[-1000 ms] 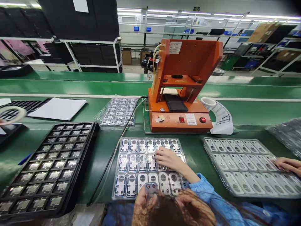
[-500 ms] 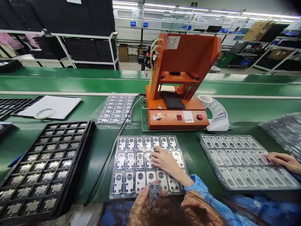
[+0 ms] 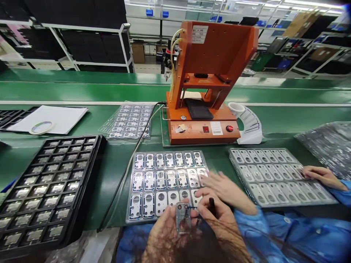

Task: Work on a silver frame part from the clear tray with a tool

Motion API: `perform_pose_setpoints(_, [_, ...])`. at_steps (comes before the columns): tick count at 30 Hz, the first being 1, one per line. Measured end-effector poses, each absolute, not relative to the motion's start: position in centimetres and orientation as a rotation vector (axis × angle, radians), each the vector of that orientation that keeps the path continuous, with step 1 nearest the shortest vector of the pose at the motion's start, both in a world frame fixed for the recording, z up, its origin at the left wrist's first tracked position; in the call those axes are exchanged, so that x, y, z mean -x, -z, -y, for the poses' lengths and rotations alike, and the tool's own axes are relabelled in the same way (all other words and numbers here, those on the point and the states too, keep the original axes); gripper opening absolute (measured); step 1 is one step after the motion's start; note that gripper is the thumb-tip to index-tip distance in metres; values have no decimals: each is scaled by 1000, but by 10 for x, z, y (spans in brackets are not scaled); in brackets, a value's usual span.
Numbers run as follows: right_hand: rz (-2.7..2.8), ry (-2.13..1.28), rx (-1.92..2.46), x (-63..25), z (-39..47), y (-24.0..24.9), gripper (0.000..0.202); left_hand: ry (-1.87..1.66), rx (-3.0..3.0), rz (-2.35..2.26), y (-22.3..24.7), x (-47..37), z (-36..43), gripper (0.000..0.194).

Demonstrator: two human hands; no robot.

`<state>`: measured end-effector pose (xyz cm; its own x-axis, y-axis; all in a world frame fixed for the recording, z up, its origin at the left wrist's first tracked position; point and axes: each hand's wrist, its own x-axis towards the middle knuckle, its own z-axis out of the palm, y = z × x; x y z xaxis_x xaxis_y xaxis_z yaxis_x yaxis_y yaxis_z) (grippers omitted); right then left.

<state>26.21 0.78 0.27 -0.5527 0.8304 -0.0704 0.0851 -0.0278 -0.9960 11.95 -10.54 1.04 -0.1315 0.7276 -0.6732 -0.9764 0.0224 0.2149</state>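
Observation:
At the bottom centre my left hand (image 3: 161, 228) is closed around a small grey rectangular plate (image 3: 183, 219) with two round holes at its top end. My right hand (image 3: 219, 215) is just to its right, its fingers pinched on a thin dark tool (image 3: 212, 206) whose tip reaches the plate's upper right edge. Dark hair hangs over the lower part of both hands. Right behind them is a clear tray (image 3: 128, 204) holding rows of similar silver plates, some with blue edging.
A co-worker's hand (image 3: 229, 188) in a blue sleeve is blurred beside my right hand; another hand (image 3: 322, 177) rests on a second plate tray (image 3: 248, 195). An orange press (image 3: 203, 131) stands behind. Black trays (image 3: 94, 171) lie left; a cable (image 3: 120, 190) crosses the bench.
My right hand has risen into clearer view and brought the tool to the plate. The co-worker's nearer hand has drawn right, off the middle of the tray. The view has tilted down.

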Motion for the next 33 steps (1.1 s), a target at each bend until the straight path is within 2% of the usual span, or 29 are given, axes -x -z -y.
perform_pose_setpoints(5, [1547,-1597,998,-246,-18,-22,43,-1491,213,-723,-12,-105,106,91])
perform_pose_setpoints(9, [1626,-1570,900,-244,-26,-26,40,-1490,180,-755,-5,-96,106,79])
perform_pose_setpoints(13, [1654,-1580,856,-247,-28,-30,29,-1474,161,-627,-21,-96,105,86])
perform_pose_setpoints(18, [1805,-1257,632,-247,-33,-61,26,-1472,183,-567,-40,-92,102,82])
perform_pose_setpoints(23, [1813,-1417,721,-255,-28,-74,24,-1440,115,-393,-49,-85,100,68])
perform_pose_setpoints(26, [1752,-1512,729,-258,-26,-75,25,-1427,96,-296,-54,-85,103,67])
perform_pose_setpoints(31, [1684,-1581,815,-261,-31,-77,39,-1429,44,-216,-44,-86,108,67])
perform_pose_setpoints(33, [1663,-1610,791,-263,-33,-72,35,-1428,23,-189,-33,-84,108,65])
